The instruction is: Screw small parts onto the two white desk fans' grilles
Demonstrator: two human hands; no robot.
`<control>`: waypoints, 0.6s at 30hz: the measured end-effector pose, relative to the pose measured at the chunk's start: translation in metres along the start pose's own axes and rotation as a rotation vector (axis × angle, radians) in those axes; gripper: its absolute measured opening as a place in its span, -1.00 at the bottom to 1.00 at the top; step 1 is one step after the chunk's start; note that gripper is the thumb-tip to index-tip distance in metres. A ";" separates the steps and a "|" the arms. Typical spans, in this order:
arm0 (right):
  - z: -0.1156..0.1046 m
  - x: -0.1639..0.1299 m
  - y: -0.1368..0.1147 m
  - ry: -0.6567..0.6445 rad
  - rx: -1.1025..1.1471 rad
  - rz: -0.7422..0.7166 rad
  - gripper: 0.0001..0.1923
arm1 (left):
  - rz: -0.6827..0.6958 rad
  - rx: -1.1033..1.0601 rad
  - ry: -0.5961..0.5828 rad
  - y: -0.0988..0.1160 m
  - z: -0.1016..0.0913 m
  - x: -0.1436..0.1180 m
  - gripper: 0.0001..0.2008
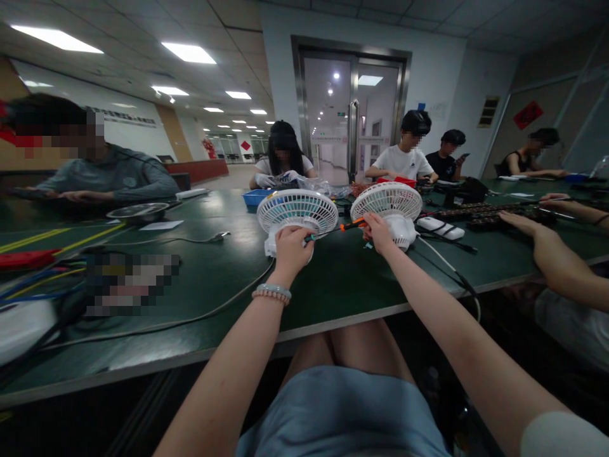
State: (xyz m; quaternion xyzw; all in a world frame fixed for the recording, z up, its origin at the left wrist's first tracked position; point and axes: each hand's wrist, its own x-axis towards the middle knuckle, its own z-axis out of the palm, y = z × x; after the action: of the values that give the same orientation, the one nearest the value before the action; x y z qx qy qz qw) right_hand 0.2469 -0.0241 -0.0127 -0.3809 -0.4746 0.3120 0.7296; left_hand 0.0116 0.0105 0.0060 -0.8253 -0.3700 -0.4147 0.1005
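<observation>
Two white fans stand on the green table before me, a left fan [297, 209] and a right fan [386, 202], their round grilles facing up and away. My right hand [379, 233] is closed around an orange-and-black screwdriver [353, 225], in front of the right fan. The screwdriver's thin shaft points left, toward my other hand. My left hand [292, 252] is closed at the near side of the left fan, partly covering its base. From its fingers sticks a small teal-ended tool [309, 238]; the rest of it is hidden, so its kind is unclear.
A grey cable [190, 319] runs across the table [223, 266] at left. Beyond the fans is a blue bin [257, 198]. A white power strip [440, 228] lies at right, near another person's hands [523, 225]. A metal bowl [140, 213] stands at left. Several people sit around.
</observation>
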 end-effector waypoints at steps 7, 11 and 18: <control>-0.003 0.004 0.004 0.011 -0.076 -0.047 -0.69 | 0.008 -0.001 0.004 -0.001 0.000 0.001 -0.78; -0.003 0.005 0.005 0.025 -0.131 -0.091 -0.71 | 0.013 0.000 0.011 -0.002 0.002 0.001 -0.77; -0.002 0.006 0.005 0.017 -0.145 -0.106 -0.72 | 0.030 0.021 0.014 -0.004 0.002 0.002 -0.76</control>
State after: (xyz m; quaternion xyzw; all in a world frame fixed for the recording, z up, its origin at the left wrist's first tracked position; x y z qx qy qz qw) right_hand 0.2506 -0.0171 -0.0149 -0.4099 -0.5090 0.2345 0.7197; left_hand 0.0111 0.0155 0.0057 -0.8267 -0.3610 -0.4152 0.1180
